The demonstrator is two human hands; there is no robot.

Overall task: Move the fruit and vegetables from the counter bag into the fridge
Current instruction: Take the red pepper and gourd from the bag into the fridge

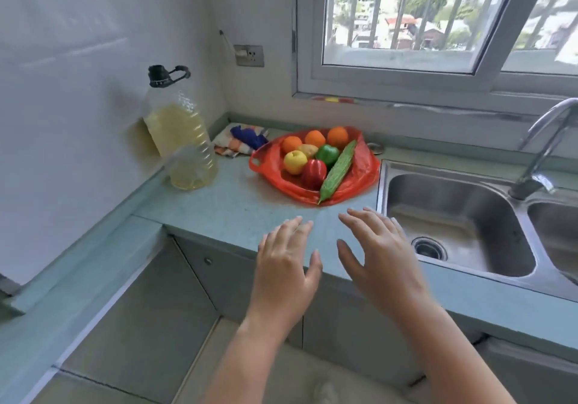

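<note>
Both hands, left (283, 266) and right (380, 258), hover spread and empty above the table (231, 212); the slack red plastic bag (359, 175) beyond could spill round oranges (315, 138) sinkward.

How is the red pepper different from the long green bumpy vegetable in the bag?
The red pepper is short, rounded and glossy smooth; the long green vegetable is slender, pointed at its near end and bumpy all over. The pepper sits among the other produce, beside a yellow fruit, while the green vegetable lies slantwise along the right side, its tip reaching the bag's front edge. Both rest on the open red bag, untouched by either hand.
</note>
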